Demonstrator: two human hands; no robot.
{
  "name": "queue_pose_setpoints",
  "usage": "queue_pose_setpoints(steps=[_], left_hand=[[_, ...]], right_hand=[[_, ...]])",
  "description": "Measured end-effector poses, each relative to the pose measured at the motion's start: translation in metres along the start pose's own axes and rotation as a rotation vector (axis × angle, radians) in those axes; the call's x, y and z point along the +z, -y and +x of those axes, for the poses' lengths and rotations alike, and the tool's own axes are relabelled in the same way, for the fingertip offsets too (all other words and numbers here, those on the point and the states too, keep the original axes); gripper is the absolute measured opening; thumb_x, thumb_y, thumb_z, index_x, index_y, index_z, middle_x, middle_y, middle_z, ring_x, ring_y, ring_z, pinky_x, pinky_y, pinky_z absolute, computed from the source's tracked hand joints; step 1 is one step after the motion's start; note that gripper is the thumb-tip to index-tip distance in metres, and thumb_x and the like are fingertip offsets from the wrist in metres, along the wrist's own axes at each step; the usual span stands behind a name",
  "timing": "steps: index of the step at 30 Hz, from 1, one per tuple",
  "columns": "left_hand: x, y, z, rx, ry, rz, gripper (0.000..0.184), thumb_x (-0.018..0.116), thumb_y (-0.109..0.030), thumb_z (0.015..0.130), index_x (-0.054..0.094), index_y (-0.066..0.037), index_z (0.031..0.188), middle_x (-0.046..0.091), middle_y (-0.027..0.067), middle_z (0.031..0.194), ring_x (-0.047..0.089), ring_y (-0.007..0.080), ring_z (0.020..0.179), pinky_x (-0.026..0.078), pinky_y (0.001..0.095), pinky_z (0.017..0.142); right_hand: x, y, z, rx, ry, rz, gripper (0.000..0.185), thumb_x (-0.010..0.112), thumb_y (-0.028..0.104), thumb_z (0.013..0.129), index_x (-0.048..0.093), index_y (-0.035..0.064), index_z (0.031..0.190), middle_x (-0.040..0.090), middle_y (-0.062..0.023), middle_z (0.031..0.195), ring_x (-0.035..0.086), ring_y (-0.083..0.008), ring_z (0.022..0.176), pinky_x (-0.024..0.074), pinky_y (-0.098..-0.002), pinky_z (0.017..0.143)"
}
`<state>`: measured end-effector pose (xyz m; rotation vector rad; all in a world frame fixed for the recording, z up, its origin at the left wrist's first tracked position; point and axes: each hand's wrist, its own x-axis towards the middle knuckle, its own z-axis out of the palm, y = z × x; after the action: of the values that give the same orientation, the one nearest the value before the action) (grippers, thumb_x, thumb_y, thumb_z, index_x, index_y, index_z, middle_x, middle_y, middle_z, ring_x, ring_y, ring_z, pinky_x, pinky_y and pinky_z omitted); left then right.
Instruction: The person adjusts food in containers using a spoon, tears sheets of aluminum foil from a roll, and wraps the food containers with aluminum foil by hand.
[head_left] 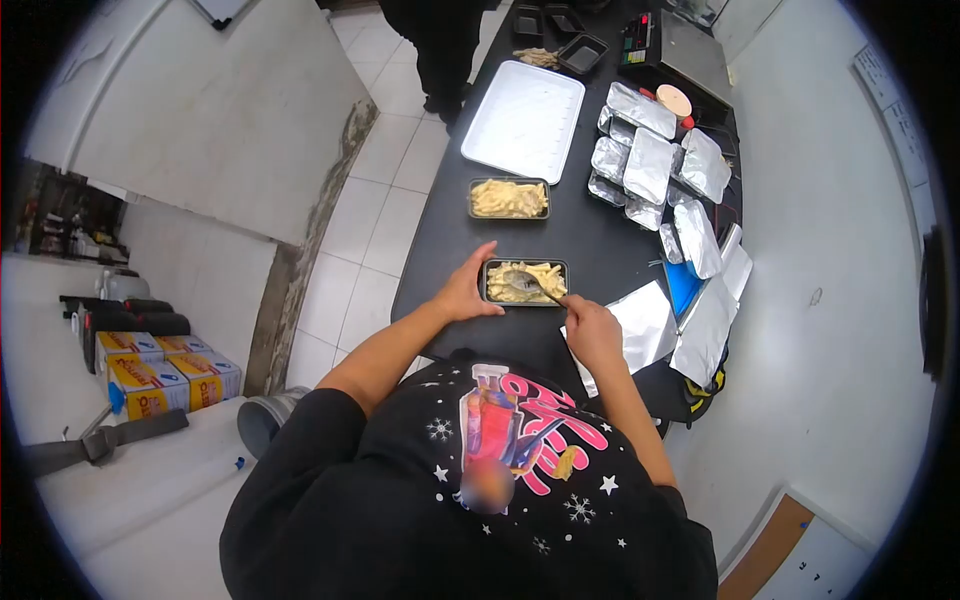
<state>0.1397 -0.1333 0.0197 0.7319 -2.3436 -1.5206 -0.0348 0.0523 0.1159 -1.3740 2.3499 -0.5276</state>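
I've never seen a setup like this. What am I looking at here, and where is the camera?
There's no machine arm here: these are a person's bare hands, seen from a camera worn on that person's head, looking forward and down. The left hand holds one end of a small black tray of pale, chunky food. The right hand holds a spoon in that food. On the dark table beyond lie a second filled tray and a white tray; foil-covered packages are stacked to the right.

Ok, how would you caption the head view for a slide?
Left hand steadying a black tray of pasta-like food, right hand holding a spoon in it.
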Motion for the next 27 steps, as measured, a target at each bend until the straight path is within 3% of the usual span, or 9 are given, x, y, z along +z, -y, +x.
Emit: queue_pose_setpoints(steps=[8, 11, 27], left_hand=[[0.0, 0.011, 0.001, 0.083, -0.003, -0.005, 0.121, 0.091, -0.016, 0.049, 0.019, -0.013, 0.147, 0.049, 0.0187, 0.131, 0.049, 0.0349, 0.121, 0.039, 0.0382, 0.104], [0.0, 0.011, 0.002, 0.066, 0.038, -0.033, 0.123, 0.091, -0.014, 0.051, 0.015, -0.011, 0.148, 0.048, 0.0179, 0.131, 0.046, 0.0316, 0.125, 0.035, 0.0385, 0.108], [-0.001, 0.007, 0.001, 0.041, 0.024, -0.01, 0.118, 0.09, -0.015, 0.051, 0.021, -0.013, 0.146, 0.049, 0.0187, 0.132, 0.048, 0.0332, 0.123, 0.038, 0.0382, 0.105]], right_hand=[[-0.002, 0.009, 0.009, -0.024, -0.013, -0.083, 0.018, 0.054, 0.012, 0.083, 0.065, 0.0086, 0.096, 0.065, -0.0146, 0.087, 0.064, -0.0349, 0.079, 0.0513, -0.0456, 0.069], [0.006, 0.009, 0.012, -0.048, -0.024, -0.106, 0.018, 0.054, 0.011, 0.083, 0.065, 0.009, 0.096, 0.065, -0.0143, 0.086, 0.064, -0.0345, 0.079, 0.0514, -0.0454, 0.069], [0.001, -0.015, 0.0, -0.05, -0.208, -0.124, 0.016, 0.056, 0.011, 0.083, 0.064, 0.0142, 0.097, 0.061, -0.0101, 0.079, 0.063, -0.0321, 0.072, 0.0503, -0.0432, 0.061]])
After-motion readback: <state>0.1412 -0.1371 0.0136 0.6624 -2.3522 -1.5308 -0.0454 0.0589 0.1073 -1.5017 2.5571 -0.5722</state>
